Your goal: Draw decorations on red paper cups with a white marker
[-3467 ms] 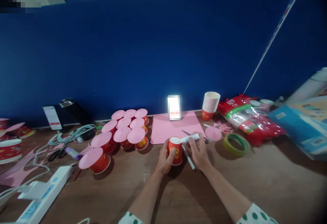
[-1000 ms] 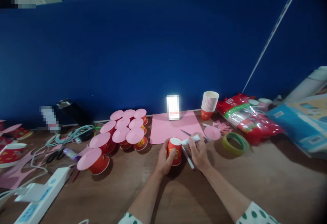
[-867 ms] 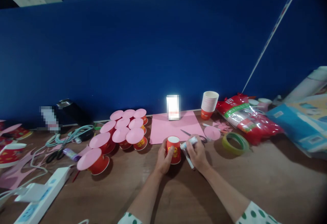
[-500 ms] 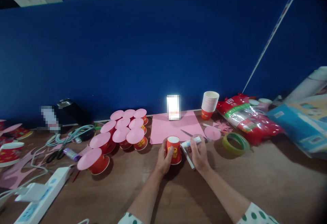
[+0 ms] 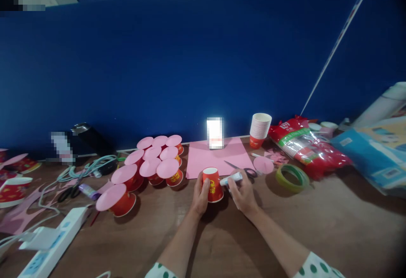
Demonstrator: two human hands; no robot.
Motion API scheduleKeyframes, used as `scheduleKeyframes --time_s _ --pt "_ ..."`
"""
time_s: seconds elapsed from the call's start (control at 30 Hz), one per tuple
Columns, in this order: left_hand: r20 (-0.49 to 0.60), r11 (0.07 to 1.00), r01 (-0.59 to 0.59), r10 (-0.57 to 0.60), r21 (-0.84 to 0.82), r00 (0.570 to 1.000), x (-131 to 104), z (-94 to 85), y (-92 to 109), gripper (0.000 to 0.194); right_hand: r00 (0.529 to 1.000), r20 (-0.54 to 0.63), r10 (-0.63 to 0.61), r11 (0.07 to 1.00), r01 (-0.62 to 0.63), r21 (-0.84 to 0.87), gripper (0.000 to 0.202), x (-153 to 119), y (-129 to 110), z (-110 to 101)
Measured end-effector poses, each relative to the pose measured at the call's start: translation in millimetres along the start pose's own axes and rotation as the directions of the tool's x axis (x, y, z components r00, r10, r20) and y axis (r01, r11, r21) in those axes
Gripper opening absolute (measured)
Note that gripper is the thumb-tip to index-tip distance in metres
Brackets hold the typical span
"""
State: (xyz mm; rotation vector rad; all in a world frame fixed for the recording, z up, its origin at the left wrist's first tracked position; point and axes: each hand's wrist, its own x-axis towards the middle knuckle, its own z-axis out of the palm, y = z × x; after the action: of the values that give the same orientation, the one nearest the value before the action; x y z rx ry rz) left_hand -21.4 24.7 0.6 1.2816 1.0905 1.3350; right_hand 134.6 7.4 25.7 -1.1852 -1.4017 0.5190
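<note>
My left hand [image 5: 200, 195] is closed around the left side of a red paper cup [image 5: 215, 188], which is upside down with its white base on top. In my right hand [image 5: 242, 193] is a white glue stick [image 5: 231, 179], gripped between the fingers, its tip pointing left near the cup's upper side. Behind the hands lies a pink paper sheet [image 5: 203, 159], with scissors [image 5: 233, 166] on its right part. To the left stand several upturned red cups with pink paper discs [image 5: 168, 168] on top.
A stack of cups [image 5: 260, 130], a red plastic package [image 5: 304, 143], green tape [image 5: 292, 178] and a pink disc [image 5: 263, 165] are at the right. At the left are a power strip [image 5: 53, 244], cables and a purple glue stick [image 5: 89, 192].
The cup has tilted and shifted slightly left in my left hand. My right hand has moved a little left; the white strip seen below the glue stick no longer shows.
</note>
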Motion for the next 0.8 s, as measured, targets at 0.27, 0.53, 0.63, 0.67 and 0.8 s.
scheduleKeyframes --time_s 0.27,0.53,0.63,0.67,0.8 --pt "0.018 0.998 -0.027 0.026 0.061 1.0 -1.4 1.8 1.9 0.046 1.0 0.007 0.027 1.0 -0.027 0.016 0.009 -2.8 4.0 1.8" --pt "0.054 0.995 -0.065 0.061 0.08 0.997 -1.5 2.5 4.8 0.042 1.0 -0.012 0.013 0.999 -0.013 0.048 0.01 -2.4 3.3 2.6" --pt "0.076 0.996 -0.065 0.06 0.06 0.995 -2.4 3.2 5.9 0.041 0.999 -0.03 0.041 0.992 -0.037 0.124 0.012 -2.1 2.9 3.7" --pt "0.087 0.996 -0.066 0.061 0.056 0.994 -2.7 3.5 6.4 0.04 0.998 -0.035 0.059 0.986 -0.053 0.159 0.012 -1.7 2.3 3.8" --pt "0.089 0.996 -0.066 0.061 0.059 0.994 -3.2 4.4 7.6 0.041 0.991 -0.05 0.121 0.967 -0.106 0.233 0.015 1.2 -1.7 2.6"
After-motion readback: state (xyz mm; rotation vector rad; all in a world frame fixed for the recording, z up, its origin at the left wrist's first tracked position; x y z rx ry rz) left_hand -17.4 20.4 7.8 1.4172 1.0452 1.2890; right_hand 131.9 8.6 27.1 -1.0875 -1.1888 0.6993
